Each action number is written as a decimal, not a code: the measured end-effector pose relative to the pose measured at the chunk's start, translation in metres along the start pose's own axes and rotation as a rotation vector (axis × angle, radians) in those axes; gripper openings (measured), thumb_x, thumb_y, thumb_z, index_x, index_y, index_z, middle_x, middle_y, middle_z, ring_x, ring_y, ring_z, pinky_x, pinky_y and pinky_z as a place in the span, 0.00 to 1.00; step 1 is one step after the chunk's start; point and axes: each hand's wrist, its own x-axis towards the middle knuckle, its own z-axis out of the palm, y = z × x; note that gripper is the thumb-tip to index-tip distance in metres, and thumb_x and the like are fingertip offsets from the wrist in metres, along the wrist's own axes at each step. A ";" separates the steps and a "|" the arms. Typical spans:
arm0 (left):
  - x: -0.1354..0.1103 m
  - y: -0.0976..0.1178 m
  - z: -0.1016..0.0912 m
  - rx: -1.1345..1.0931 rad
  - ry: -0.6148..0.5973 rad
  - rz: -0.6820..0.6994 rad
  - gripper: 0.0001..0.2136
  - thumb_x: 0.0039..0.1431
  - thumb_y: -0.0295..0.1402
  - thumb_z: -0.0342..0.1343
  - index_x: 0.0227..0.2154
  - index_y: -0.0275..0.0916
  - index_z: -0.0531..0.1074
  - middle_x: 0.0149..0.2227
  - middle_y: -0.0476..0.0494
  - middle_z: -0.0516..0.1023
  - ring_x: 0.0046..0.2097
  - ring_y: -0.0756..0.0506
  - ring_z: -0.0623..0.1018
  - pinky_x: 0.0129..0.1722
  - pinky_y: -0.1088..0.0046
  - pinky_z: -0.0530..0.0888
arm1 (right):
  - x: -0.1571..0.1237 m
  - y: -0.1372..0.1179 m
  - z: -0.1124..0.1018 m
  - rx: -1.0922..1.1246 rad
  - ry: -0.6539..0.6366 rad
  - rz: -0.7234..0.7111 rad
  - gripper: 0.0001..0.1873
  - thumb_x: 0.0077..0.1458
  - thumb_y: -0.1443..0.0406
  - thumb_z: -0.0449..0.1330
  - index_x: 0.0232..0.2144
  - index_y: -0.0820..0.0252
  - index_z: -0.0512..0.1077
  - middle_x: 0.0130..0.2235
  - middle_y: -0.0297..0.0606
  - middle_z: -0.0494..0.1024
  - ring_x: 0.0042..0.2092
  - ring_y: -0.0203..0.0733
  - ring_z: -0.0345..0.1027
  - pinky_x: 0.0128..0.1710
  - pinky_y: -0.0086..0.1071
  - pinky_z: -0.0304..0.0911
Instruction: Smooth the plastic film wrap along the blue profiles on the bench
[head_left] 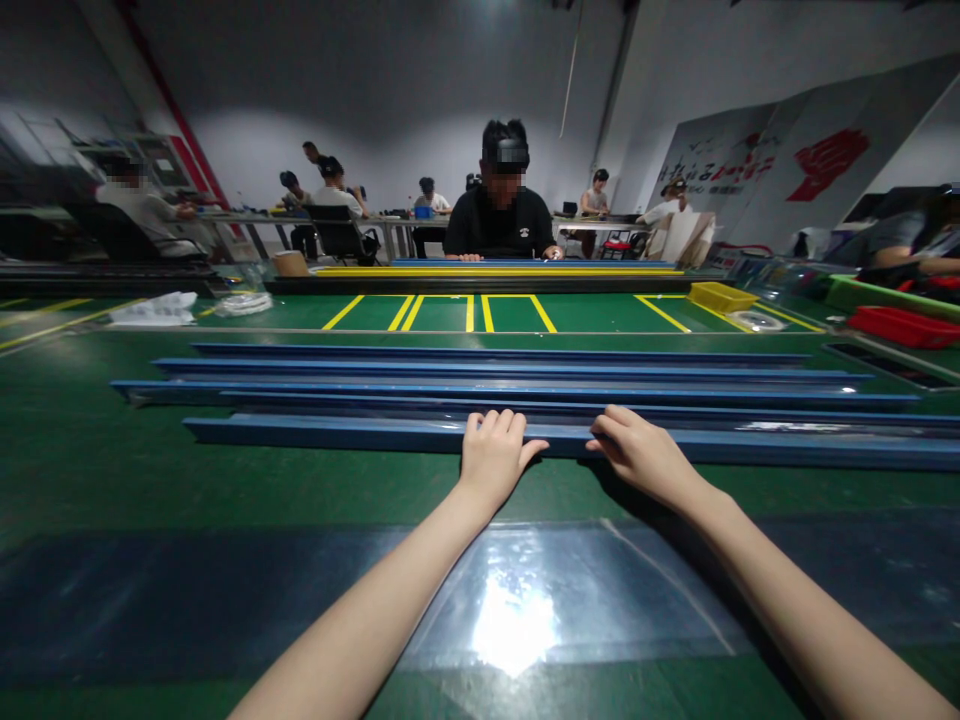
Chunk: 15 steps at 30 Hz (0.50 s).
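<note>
A long blue channel-shaped profile [322, 434] lies crosswise right in front of me, its inner face shiny like clear film. My left hand [495, 445] is over its near wall, fingers hooked across the upper edge and thumb pointing right. A short way to the right, my right hand [634, 450] has its fingers bent and closed on the same near wall; the fingertips are partly hidden. Just behind lie several more blue profiles [517, 383], parallel and close together. Nearer to me, a wide strip of clear plastic film [225, 590] lies flat under my forearms, reflecting a lamp.
Across the green table [90, 450], a person in black [499, 220] sits behind yellow and blue bars [495, 271]. A yellow tray [721, 297] and a red tray [904, 326] stand at right. Crumpled plastic [154, 309] lies at left. Other people sit farther back.
</note>
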 end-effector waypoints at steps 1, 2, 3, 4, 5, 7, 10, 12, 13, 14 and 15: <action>0.000 0.000 0.000 0.000 0.000 -0.001 0.15 0.53 0.47 0.50 0.29 0.38 0.67 0.30 0.46 0.73 0.34 0.45 0.69 0.36 0.67 0.58 | 0.000 0.000 0.000 0.004 -0.004 -0.001 0.08 0.57 0.62 0.47 0.28 0.56 0.62 0.31 0.38 0.66 0.33 0.39 0.62 0.28 0.29 0.56; 0.000 0.000 0.000 0.001 0.000 -0.001 0.15 0.53 0.47 0.50 0.29 0.38 0.67 0.30 0.46 0.73 0.34 0.45 0.69 0.36 0.67 0.58 | 0.000 0.000 0.000 0.005 -0.007 -0.001 0.08 0.57 0.62 0.47 0.28 0.56 0.62 0.31 0.37 0.66 0.33 0.39 0.62 0.28 0.29 0.55; 0.000 0.000 0.000 0.002 0.001 -0.001 0.15 0.53 0.47 0.50 0.29 0.38 0.67 0.30 0.46 0.73 0.34 0.45 0.69 0.36 0.67 0.58 | 0.001 0.000 0.000 0.003 -0.010 0.000 0.07 0.56 0.63 0.47 0.28 0.56 0.62 0.31 0.37 0.66 0.33 0.39 0.61 0.28 0.29 0.55; 0.000 0.000 0.000 0.004 0.000 0.000 0.15 0.53 0.47 0.50 0.29 0.38 0.67 0.30 0.46 0.73 0.34 0.45 0.69 0.36 0.67 0.58 | 0.001 0.000 -0.001 -0.002 -0.015 0.000 0.07 0.56 0.63 0.47 0.28 0.56 0.62 0.31 0.37 0.66 0.33 0.39 0.61 0.28 0.29 0.55; 0.000 0.000 -0.001 0.007 -0.001 0.002 0.15 0.53 0.47 0.50 0.29 0.38 0.67 0.30 0.46 0.73 0.34 0.45 0.69 0.36 0.67 0.58 | 0.001 -0.001 -0.001 -0.009 -0.021 0.000 0.07 0.56 0.64 0.47 0.28 0.57 0.61 0.31 0.38 0.66 0.33 0.39 0.61 0.27 0.29 0.55; -0.001 0.000 -0.001 0.013 -0.004 0.009 0.15 0.54 0.47 0.49 0.29 0.38 0.67 0.30 0.46 0.73 0.34 0.45 0.69 0.35 0.67 0.58 | 0.002 -0.001 -0.003 -0.021 -0.037 -0.004 0.07 0.56 0.64 0.46 0.28 0.57 0.61 0.31 0.38 0.65 0.33 0.39 0.61 0.28 0.29 0.55; -0.001 -0.001 -0.001 0.009 -0.003 0.024 0.15 0.55 0.46 0.49 0.30 0.38 0.68 0.30 0.46 0.73 0.34 0.45 0.69 0.35 0.67 0.58 | 0.003 -0.002 -0.006 -0.027 -0.063 -0.022 0.07 0.56 0.65 0.46 0.28 0.57 0.61 0.31 0.38 0.66 0.33 0.39 0.61 0.28 0.29 0.54; -0.001 -0.001 -0.001 -0.001 0.000 0.029 0.15 0.55 0.46 0.49 0.31 0.38 0.68 0.31 0.47 0.74 0.34 0.46 0.69 0.35 0.68 0.58 | 0.004 -0.002 -0.008 -0.032 -0.078 -0.029 0.07 0.56 0.66 0.46 0.27 0.57 0.61 0.31 0.38 0.66 0.33 0.39 0.61 0.28 0.29 0.54; -0.002 -0.002 0.000 -0.005 0.002 0.028 0.15 0.55 0.46 0.49 0.31 0.38 0.68 0.31 0.47 0.74 0.34 0.46 0.69 0.36 0.68 0.58 | 0.005 -0.002 -0.009 -0.035 -0.085 -0.028 0.07 0.56 0.66 0.46 0.27 0.57 0.61 0.31 0.38 0.67 0.33 0.39 0.61 0.28 0.29 0.53; -0.002 -0.002 0.000 -0.008 0.005 0.027 0.15 0.55 0.46 0.49 0.31 0.38 0.68 0.31 0.47 0.74 0.34 0.46 0.69 0.36 0.68 0.58 | 0.005 -0.002 -0.010 -0.038 -0.091 -0.024 0.07 0.55 0.66 0.46 0.27 0.58 0.61 0.31 0.38 0.67 0.33 0.39 0.61 0.28 0.28 0.53; -0.002 -0.002 0.000 -0.010 0.010 0.026 0.15 0.55 0.46 0.49 0.32 0.38 0.68 0.31 0.47 0.73 0.35 0.46 0.69 0.36 0.68 0.58 | 0.005 -0.001 -0.011 -0.040 -0.096 -0.018 0.07 0.55 0.66 0.47 0.27 0.58 0.61 0.31 0.38 0.67 0.33 0.38 0.62 0.28 0.28 0.53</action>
